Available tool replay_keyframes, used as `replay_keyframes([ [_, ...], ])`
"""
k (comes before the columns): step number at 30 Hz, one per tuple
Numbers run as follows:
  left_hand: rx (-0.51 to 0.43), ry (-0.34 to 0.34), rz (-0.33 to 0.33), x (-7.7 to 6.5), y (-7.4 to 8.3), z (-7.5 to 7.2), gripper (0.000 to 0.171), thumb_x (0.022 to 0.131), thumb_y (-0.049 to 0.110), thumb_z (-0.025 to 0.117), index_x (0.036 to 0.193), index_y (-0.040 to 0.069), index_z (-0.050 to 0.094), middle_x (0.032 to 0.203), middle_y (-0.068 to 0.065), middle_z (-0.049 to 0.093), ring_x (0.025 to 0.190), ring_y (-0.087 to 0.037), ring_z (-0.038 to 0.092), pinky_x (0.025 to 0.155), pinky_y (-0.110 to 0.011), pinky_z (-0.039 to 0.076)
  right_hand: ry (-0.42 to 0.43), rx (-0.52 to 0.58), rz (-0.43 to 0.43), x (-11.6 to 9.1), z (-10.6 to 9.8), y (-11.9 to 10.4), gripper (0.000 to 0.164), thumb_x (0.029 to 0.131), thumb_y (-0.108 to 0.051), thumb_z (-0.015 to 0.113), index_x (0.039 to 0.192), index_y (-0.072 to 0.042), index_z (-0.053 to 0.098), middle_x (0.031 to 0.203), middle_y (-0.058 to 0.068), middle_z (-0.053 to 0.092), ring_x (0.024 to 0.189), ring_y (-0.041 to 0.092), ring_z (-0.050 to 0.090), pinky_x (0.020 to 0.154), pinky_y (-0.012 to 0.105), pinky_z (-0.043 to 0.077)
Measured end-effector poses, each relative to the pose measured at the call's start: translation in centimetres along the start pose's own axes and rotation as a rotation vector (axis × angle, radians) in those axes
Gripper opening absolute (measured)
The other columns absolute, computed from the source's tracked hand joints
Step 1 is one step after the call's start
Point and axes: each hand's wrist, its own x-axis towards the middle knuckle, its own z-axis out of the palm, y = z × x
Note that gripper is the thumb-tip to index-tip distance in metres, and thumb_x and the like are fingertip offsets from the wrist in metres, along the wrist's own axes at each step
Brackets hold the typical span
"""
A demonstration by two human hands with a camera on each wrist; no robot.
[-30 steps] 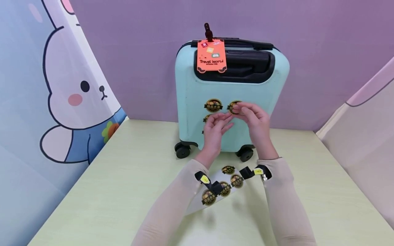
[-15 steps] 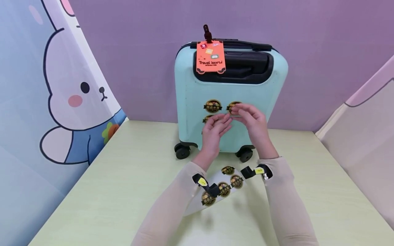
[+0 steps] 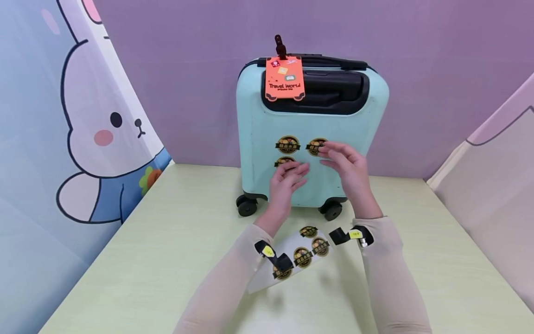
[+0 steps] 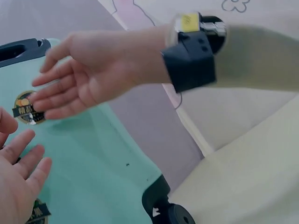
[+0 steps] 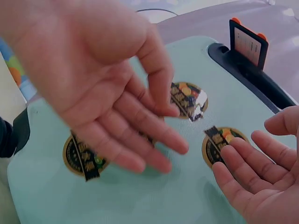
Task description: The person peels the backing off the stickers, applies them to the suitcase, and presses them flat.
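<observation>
A mint-green suitcase [image 3: 308, 127] stands upright, with round black-and-gold stickers on its front. My right hand [image 3: 352, 169] has its fingers extended, fingertips at the upper-right sticker [image 3: 315, 146], which lies on the shell. Lower and to the left, my left hand [image 3: 288, 183] is held in front of the suitcase, fingers loosely spread and holding nothing. The upper-left sticker [image 3: 288, 144] shows whole, while the one below it [image 3: 284, 161] is partly behind the left hand. In the right wrist view another sticker [image 5: 77, 156] sits lower on the shell, partly covered by the left hand [image 5: 107, 93].
A white sticker sheet [image 3: 267, 280] with several stickers lies on the pale table [image 3: 187, 232] beneath the forearms. An orange luggage tag [image 3: 285, 79] hangs over the suitcase's black handle recess [image 3: 333, 90]. Black wheels [image 3: 247, 206] rest on the table. A purple wall [image 3: 179, 93] stands behind.
Both hands were close together at the upper-right sticker. The left hand has drawn away down and left, and the right hand has shifted slightly right, uncovering more of that sticker.
</observation>
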Motion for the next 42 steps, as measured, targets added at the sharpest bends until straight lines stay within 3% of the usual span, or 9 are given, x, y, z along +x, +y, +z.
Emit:
replay_keyframes([
  [4,0.064,-0.020,-0.035,-0.4,-0.4,-0.8,0.018,0.093,-0.002,0.051,0.108,0.005,0.057,0.102,-0.008,0.073,0.100,-0.019,0.069,0.094,-0.048,0.053,-0.056,0.033,-0.008,0.5,0.9,-0.1,0.026,0.101,-0.003,0.053,0.121,0.012,0.061,0.107,0.007,0.072,0.104,0.022,0.066,0.092,0.035,0.055],
  [8,0.118,-0.045,-0.070,-1.0,-1.2,-1.4,0.015,0.093,-0.001,0.052,0.105,0.006,0.058,0.089,0.002,0.071,0.089,-0.014,0.068,0.091,-0.048,0.054,-0.123,0.007,0.028,1.0,1.5,0.2,0.029,0.102,-0.004,0.052,0.124,0.013,0.058,0.111,0.007,0.070,0.109,0.022,0.065,0.093,0.035,0.054],
  [15,0.204,-0.081,-0.119,-2.3,-2.8,-2.8,0.011,0.091,-0.002,0.055,0.097,0.002,0.062,0.085,0.001,0.070,0.084,-0.012,0.068,0.090,-0.047,0.055,-0.147,-0.026,0.090,1.0,1.2,0.7,0.033,0.102,-0.005,0.051,0.130,0.014,0.053,0.110,0.005,0.070,0.107,0.021,0.065,0.095,0.036,0.054],
  [22,0.274,-0.115,-0.166,-3.3,-3.7,-4.4,0.008,0.093,-0.001,0.055,0.096,0.000,0.063,0.086,0.002,0.069,0.087,-0.013,0.066,0.080,-0.031,0.056,-0.130,-0.031,0.127,0.3,-0.2,1.1,0.036,0.103,-0.007,0.051,0.133,0.013,0.050,0.107,0.002,0.071,0.105,0.018,0.067,0.091,0.032,0.055],
  [27,0.346,-0.125,-0.208,-3.6,-4.6,-5.6,0.010,0.095,0.001,0.055,0.100,-0.005,0.062,0.091,-0.002,0.069,0.095,-0.022,0.067,0.085,-0.042,0.057,-0.125,-0.055,0.142,-0.2,-0.9,1.3,0.037,0.103,-0.008,0.051,0.134,0.013,0.048,0.108,0.002,0.070,0.105,0.017,0.066,0.092,0.031,0.055],
  [31,0.369,-0.096,-0.238,-3.9,-5.1,-6.4,0.010,0.094,0.000,0.055,0.100,-0.006,0.062,0.093,-0.008,0.070,0.094,-0.022,0.067,0.085,-0.048,0.056,-0.110,-0.093,0.159,-0.7,-1.5,1.5,0.037,0.103,-0.009,0.051,0.134,0.012,0.049,0.109,0.001,0.069,0.103,0.016,0.066,0.091,0.030,0.055],
  [34,0.378,-0.089,-0.261,-4.1,-5.1,-6.7,0.010,0.094,0.000,0.056,0.099,-0.006,0.062,0.095,-0.011,0.071,0.093,-0.020,0.067,0.086,-0.051,0.055,-0.100,-0.124,0.156,-1.2,-1.9,1.8,0.035,0.103,-0.008,0.051,0.132,0.012,0.050,0.107,0.000,0.070,0.101,0.015,0.067,0.089,0.029,0.056],
  [40,0.413,-0.100,-0.333,-4.5,-4.5,-7.0,0.009,0.093,-0.003,0.057,0.099,-0.009,0.060,0.095,-0.011,0.069,0.100,-0.031,0.064,0.093,-0.058,0.050,-0.130,-0.183,0.146,-2.9,-2.9,2.4,0.033,0.102,-0.006,0.053,0.127,0.016,0.051,0.102,-0.001,0.071,0.092,0.015,0.069,0.085,0.028,0.057],
  [42,0.427,-0.101,-0.350,-4.5,-4.6,-7.2,0.011,0.092,-0.002,0.059,0.101,-0.009,0.060,0.096,-0.010,0.068,0.098,-0.030,0.064,0.094,-0.059,0.049,-0.158,-0.205,0.155,-3.5,-3.2,2.7,0.034,0.102,-0.006,0.054,0.126,0.017,0.050,0.100,-0.001,0.071,0.090,0.015,0.069,0.083,0.029,0.057],
])
